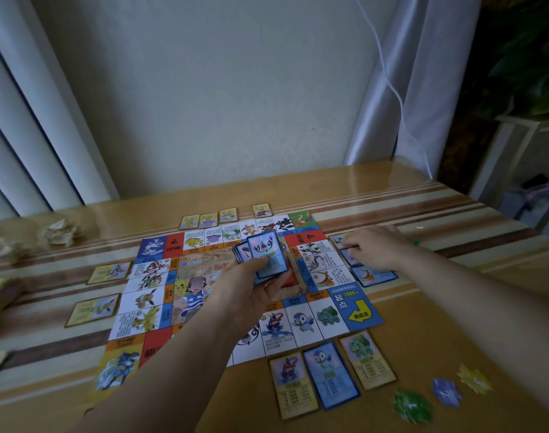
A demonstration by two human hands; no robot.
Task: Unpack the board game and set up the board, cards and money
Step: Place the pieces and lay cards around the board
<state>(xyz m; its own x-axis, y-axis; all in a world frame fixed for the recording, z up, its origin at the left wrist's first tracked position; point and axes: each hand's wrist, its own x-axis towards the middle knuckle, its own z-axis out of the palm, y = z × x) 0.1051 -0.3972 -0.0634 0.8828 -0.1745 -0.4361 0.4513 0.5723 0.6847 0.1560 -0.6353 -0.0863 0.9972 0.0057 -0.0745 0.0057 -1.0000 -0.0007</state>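
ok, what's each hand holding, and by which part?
Left hand grips blue card stack by its lower end. Right hand holds nothing, fingertips on a table card.

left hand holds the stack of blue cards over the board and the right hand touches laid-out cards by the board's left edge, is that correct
Not quite. The left hand does hold the stack of blue cards over the board, but the right hand touches laid-out cards by the board's right edge, not its left; the head view shows this.
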